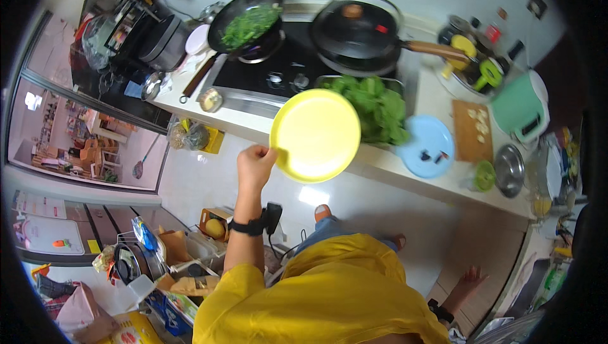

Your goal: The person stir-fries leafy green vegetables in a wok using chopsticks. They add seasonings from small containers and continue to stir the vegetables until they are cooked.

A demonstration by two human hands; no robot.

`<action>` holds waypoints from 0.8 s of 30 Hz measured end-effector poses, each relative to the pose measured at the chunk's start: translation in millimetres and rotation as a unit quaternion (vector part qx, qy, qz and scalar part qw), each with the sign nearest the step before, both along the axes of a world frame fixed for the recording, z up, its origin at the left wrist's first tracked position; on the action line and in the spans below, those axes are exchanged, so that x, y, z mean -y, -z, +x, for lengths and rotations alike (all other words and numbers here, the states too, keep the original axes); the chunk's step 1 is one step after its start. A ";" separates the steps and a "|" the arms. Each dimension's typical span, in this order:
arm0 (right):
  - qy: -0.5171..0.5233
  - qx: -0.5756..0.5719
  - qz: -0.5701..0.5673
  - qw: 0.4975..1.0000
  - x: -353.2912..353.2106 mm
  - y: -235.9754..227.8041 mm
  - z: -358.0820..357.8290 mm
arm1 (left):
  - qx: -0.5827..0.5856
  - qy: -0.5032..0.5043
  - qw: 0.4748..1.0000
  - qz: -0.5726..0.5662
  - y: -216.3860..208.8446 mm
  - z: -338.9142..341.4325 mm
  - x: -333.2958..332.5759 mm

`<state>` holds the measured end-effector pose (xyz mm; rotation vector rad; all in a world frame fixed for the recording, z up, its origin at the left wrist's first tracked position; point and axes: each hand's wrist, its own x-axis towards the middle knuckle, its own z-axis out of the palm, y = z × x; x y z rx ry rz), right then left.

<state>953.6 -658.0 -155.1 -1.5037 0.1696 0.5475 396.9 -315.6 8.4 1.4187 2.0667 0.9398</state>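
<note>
My left hand (256,165) is closed on the rim of a round yellow plate (316,135), lifted in front of the counter's edge. No food shows on the plate. Behind it, a tray of leafy greens (373,106) is partly covered by its right side. Low on the right, my right hand (470,281) hangs away from the counter with fingers apart and nothing in it. A wok (218,24) with chopped greens (252,25) sits on the left of the black stove (294,59). On the right burner stands a lidded pan (358,34) with a wooden handle.
Right of the leafy greens are a blue plate (425,144) with dark pieces, a cutting board (465,132) with pale chopped bits, a green cup (485,176) and a metal bowl (509,170). The wok's handle (199,78) juts toward the counter's front. A rack (136,258) stands lower left.
</note>
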 end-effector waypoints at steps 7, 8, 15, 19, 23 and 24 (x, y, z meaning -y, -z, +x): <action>-0.321 0.154 0.071 0.932 -216.6 -56.8 -225.5 | -0.019 -0.158 0.987 -0.034 47.1 -197.9 20.0; -0.376 0.159 0.082 0.909 -237.9 -71.7 -259.2 | -0.009 -0.183 0.981 -0.055 51.3 -216.2 22.1; -0.642 0.150 0.041 0.750 -345.7 -129.5 -416.6 | 0.058 -0.273 0.960 -0.034 75.5 -322.9 12.9; -0.660 0.123 0.058 0.739 -405.7 -120.2 -478.1 | 0.025 -0.308 0.951 -0.011 74.1 -379.1 -16.4; -0.681 0.173 0.094 0.705 -468.2 -114.0 -528.8 | -0.011 -0.332 0.943 -0.016 67.3 -430.0 -60.7; -0.683 0.163 0.085 0.707 -479.1 -115.6 -538.0 | -0.028 -0.332 0.943 -0.017 67.4 -442.6 -77.7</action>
